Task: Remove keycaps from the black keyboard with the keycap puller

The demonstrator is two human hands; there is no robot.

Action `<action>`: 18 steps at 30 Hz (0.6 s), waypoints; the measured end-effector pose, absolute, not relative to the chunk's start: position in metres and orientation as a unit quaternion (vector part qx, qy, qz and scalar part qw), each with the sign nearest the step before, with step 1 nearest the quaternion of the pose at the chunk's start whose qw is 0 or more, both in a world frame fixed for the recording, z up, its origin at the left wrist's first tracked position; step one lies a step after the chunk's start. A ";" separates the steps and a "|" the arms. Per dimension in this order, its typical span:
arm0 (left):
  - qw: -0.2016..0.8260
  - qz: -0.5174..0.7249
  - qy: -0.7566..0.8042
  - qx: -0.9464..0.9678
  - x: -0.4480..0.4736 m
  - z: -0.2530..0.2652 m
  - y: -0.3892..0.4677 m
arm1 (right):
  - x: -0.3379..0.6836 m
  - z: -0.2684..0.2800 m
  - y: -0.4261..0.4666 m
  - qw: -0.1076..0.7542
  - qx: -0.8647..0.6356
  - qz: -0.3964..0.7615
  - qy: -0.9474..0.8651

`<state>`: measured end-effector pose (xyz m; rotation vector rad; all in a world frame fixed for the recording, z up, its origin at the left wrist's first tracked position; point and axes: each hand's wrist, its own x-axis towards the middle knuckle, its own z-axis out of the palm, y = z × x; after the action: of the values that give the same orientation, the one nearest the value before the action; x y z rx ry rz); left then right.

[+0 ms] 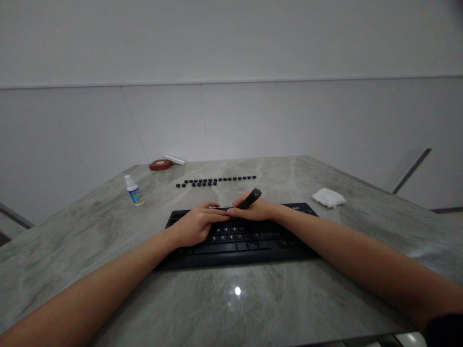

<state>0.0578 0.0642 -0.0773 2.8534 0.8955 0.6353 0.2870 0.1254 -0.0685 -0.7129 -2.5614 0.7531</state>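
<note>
A black keyboard (217, 260) lies flat on the table in front of me. Some of its key positions near the middle look bare of caps. My right hand (255, 207) rests over its upper rows, gripping a slim black-handled tool (250, 198) that tilts up to the right. The tool's lower tip is hidden by my fingers. My left hand (197, 224) lies across the left part of the keys with its fingers stretched out, the fingertips close to the tool's low end. Beyond the keyboard, several loose black keycaps (220, 180) lie in two rows.
A small white spray bottle (134, 192) with a blue label stands at the left. A folded white cloth (328, 197) lies to the right. Near the back edge of the marbled grey table (231, 308) are a red-brown box (160, 165) and a thin white object (175, 159).
</note>
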 end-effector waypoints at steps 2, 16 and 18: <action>0.042 0.228 0.285 0.930 0.057 -0.078 0.064 | 0.289 -0.067 0.126 0.189 -0.243 0.229 -0.923; 0.027 0.172 0.291 0.941 0.061 -0.073 0.060 | 0.278 -0.074 0.121 0.244 -0.374 0.183 -0.876; 0.027 0.158 0.289 0.944 0.061 -0.072 0.060 | 0.277 -0.074 0.119 0.245 -0.379 0.166 -0.877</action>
<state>0.0615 0.0598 -0.0719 2.9154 0.8931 0.4879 0.2768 0.1192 -0.0743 -1.0343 -2.3944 0.4543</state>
